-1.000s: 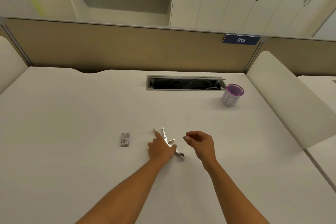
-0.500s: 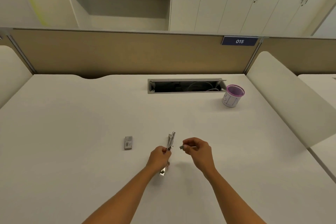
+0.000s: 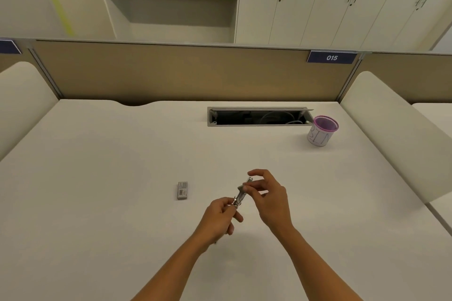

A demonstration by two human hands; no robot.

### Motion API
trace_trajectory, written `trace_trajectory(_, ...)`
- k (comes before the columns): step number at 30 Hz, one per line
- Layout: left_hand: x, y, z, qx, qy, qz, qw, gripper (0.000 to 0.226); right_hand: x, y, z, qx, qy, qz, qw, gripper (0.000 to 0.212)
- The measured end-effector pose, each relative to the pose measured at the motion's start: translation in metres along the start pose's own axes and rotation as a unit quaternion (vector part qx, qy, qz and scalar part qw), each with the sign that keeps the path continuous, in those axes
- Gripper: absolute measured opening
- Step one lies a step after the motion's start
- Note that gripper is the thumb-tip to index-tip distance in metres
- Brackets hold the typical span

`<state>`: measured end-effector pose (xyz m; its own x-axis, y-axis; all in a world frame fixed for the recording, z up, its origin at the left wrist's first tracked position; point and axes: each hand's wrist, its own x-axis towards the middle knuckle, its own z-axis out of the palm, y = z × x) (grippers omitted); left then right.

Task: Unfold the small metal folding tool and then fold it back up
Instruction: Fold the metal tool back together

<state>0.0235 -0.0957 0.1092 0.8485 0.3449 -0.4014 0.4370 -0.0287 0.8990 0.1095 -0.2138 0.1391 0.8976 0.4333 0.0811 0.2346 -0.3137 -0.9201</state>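
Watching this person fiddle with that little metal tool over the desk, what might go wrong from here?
The folding tool is held in the air by fingertips only: the left hand pinches its lower end and the right hand its upper part. It might slip and drop onto the desk. The right hand's fingers sit right against the folding metal parts, so a part closing could pinch them.

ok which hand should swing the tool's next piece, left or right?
Right, probably. The left hand is clamped around the folding tool at its base as the anchor, while the right hand has fingertips pinching the free upper end, where the pieces pivot.
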Motion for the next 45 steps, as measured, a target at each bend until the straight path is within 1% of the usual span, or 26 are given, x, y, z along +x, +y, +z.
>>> trace_trajectory(4, -0.009, 0.005, -0.008, 0.016, 0.025, 0.008, 1.0, 0.029, -0.003, -0.006, 0.001, -0.04, -0.009, 0.0, 0.999, 0.025)
trace_trajectory(12, -0.022, 0.009, -0.02, 0.073, 0.059, 0.021, 0.995, 0.031, -0.014, -0.016, 0.01, -0.066, -0.031, 0.002, 0.997, 0.026)
trace_trajectory(18, -0.028, 0.009, -0.02, 0.087, 0.058, 0.018, 0.994, 0.031, -0.018, -0.019, 0.015, -0.116, -0.026, 0.001, 0.993, 0.026)
trace_trajectory(22, -0.03, 0.007, -0.02, 0.089, 0.057, 0.013, 0.994, 0.032, -0.019, -0.021, 0.016, -0.159, -0.038, 0.005, 0.986, 0.026)
trace_trajectory(33, -0.033, 0.008, -0.014, 0.09, 0.06, 0.005, 0.994, 0.033, -0.021, -0.023, 0.015, -0.179, -0.073, 0.022, 0.981, 0.023)
trace_trajectory(37, -0.034, 0.01, -0.014, 0.098, 0.059, 0.009, 0.993, 0.033, -0.021, -0.023, 0.013, -0.175, -0.066, 0.028, 0.982, 0.023)
trace_trajectory(45, -0.037, 0.011, -0.011, 0.101, 0.052, 0.011, 0.993, 0.033, -0.021, -0.026, 0.01, -0.21, -0.065, 0.036, 0.975, 0.022)
